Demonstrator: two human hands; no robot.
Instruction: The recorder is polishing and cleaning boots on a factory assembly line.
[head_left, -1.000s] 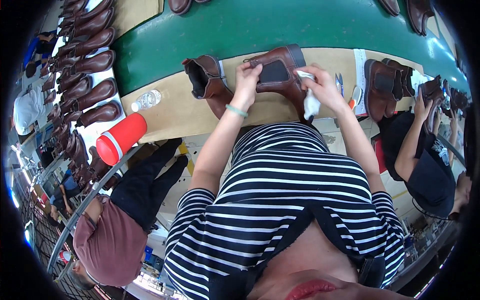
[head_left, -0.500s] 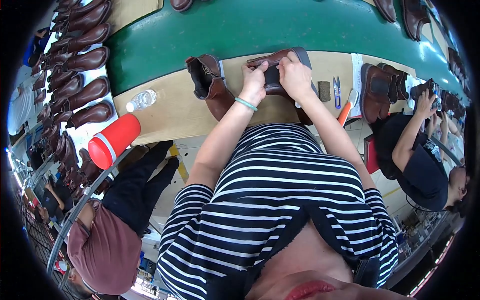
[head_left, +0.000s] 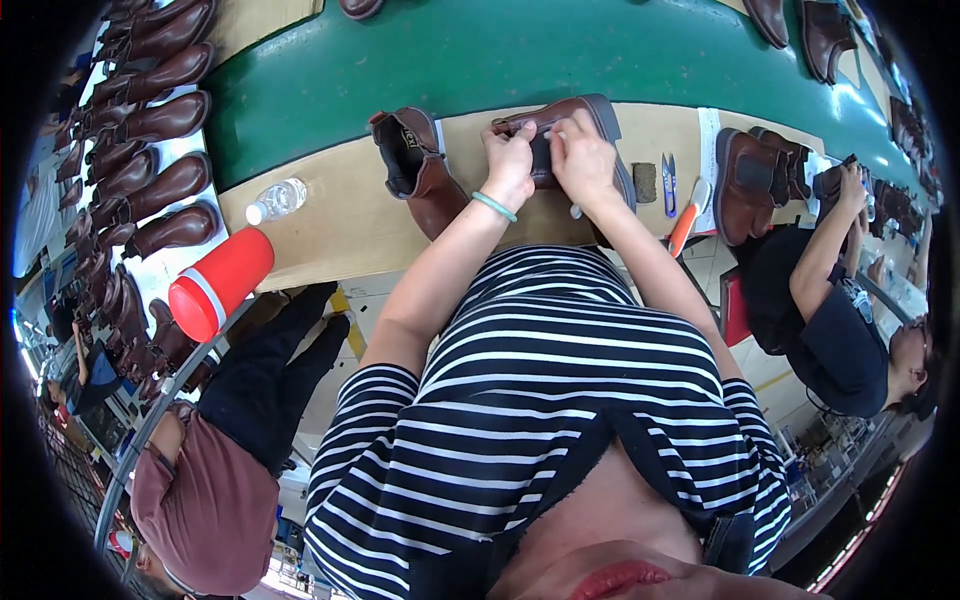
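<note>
A brown ankle boot (head_left: 556, 112) lies on its side in front of me, its dark sole to the right. My left hand (head_left: 509, 162) is closed on the boot's upper edge, thumb on top; a pale green bangle circles that wrist. Over the boot's dark side panel, my right hand (head_left: 583, 158) has its fingers bent together in a pinch, slightly blurred. Whatever is between those fingertips is hidden. Left of my hands, another brown boot (head_left: 441, 196) leans with its dark opening facing up.
Right of the boot are a brown block (head_left: 644, 182), blue-handled thread snips (head_left: 670, 188), an orange-handled tool (head_left: 688, 222) and more boots (head_left: 742, 188). A clear bottle (head_left: 283, 199) and red flask (head_left: 222, 283) stand left. Beyond lies a green surface (head_left: 450, 60). People work on both sides.
My right hand has shifted slightly left and down across the boot's side panel, its fingers more bunched. My left hand keeps its hold. The person at right has moved an arm.
</note>
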